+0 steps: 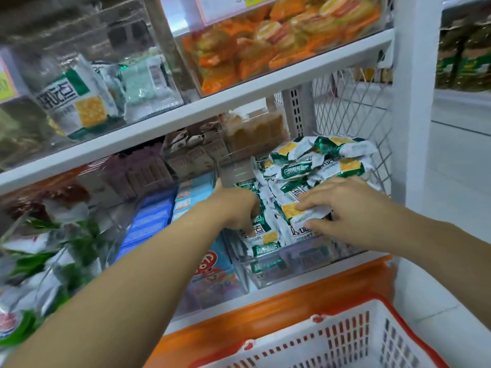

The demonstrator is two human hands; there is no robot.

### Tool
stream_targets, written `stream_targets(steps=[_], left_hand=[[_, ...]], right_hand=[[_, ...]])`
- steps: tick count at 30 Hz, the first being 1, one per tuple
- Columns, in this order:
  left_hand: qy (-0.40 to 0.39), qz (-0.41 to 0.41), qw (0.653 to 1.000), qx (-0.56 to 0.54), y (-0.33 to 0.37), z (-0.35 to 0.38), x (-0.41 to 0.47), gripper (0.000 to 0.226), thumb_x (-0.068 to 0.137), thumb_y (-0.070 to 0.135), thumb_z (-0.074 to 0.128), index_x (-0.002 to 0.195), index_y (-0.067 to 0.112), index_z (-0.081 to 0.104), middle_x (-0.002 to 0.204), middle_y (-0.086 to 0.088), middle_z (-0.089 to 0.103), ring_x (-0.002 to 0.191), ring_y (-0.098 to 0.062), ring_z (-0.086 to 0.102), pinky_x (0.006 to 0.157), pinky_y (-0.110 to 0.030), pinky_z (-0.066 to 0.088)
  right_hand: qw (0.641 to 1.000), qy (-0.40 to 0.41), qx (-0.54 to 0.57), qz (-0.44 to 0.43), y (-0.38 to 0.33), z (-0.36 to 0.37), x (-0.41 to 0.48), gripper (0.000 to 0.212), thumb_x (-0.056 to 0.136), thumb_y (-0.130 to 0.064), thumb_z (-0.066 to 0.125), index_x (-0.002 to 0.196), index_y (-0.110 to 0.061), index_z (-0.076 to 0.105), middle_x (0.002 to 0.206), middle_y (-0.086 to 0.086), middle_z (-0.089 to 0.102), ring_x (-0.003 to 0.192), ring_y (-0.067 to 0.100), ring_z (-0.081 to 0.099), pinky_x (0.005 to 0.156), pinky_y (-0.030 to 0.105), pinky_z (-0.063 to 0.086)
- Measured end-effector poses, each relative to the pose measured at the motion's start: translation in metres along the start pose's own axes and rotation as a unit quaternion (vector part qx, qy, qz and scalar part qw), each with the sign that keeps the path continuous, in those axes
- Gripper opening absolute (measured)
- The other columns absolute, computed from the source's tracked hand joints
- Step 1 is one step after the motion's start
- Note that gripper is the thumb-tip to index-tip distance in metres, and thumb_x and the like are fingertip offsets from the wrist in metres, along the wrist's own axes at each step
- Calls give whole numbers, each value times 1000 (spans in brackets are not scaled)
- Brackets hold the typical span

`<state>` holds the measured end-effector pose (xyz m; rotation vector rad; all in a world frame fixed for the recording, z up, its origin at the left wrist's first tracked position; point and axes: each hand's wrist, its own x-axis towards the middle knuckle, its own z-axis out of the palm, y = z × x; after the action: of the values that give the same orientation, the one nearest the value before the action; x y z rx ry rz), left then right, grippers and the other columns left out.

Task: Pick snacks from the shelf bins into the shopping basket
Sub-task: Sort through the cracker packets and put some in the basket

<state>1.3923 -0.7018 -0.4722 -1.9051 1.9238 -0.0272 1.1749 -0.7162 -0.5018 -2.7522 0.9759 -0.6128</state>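
- The right hand's (350, 208) fingers (313, 203) and thumb are pinching one green-and-white cracker packet (292, 211) by its crinkly edge, on top of the stack.
- The left hand (236, 208) is dug into the same stack with its fingers curled under and out of sight. Honestly can't tell if it's got hold of anything or is just steadying things.
- All of this is in the clear bin (292, 264) at the right end of the lower shelf (265, 293), right at the front edge. The shopping basket (345, 335) sits below and nearer, well apart from the packet.
- Risk 1: an edge pinch on slick foil is a weak hold, so the packet could slip out partway to the basket.
- Risk 2: the heap of packets (318, 155) behind is piled above the bin rim. Pull one from the front and the neighbours may slide out over the shelf edge.
- Risk 3: a left hand that's tangled in there could drag extra packets out.
- Hard to see: most of the basket is cut off at the bottom, so no idea what's in it. The orange thing (292, 306) under the shelf is a blur, and so are the bins on the left.
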Motion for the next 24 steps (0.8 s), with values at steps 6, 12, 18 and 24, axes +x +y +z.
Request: stream_targets(steps=[6,12,18,24], left_hand=[[-45,9,999,-13,-7,-3,6,54,75,54,72,111,14,65,106,3,66,100,-21,55,102,-48,27],[-111,19,993,-38,-5,-10,10,50,80,55,65,121,27,64,131,11,58,126,-15,44,113,-55,7],[-139,48,989,-7,1,-4,16,37,90,41,62,123,26,63,127,10,61,117,-17,54,92,-31,39],[10,25,992,-121,-23,-11,28,35,87,31,69,119,19,65,118,1,66,108,-18,60,91,-28,45]], right_hand=[[1000,11,14,1,-2,1,-2,36,86,-43,62,121,-37,62,128,-20,58,119,7,46,107,35,30],[1000,2,23,4,-3,0,-4,36,86,-43,61,122,-37,61,127,-20,57,119,6,47,107,36,30],[1000,0,25,10,-4,-1,-2,36,87,-42,61,122,-37,61,128,-21,56,121,6,46,108,35,29],[1000,-5,29,9,-4,-1,-4,36,87,-43,60,123,-38,60,131,-23,54,122,4,44,108,34,28]])
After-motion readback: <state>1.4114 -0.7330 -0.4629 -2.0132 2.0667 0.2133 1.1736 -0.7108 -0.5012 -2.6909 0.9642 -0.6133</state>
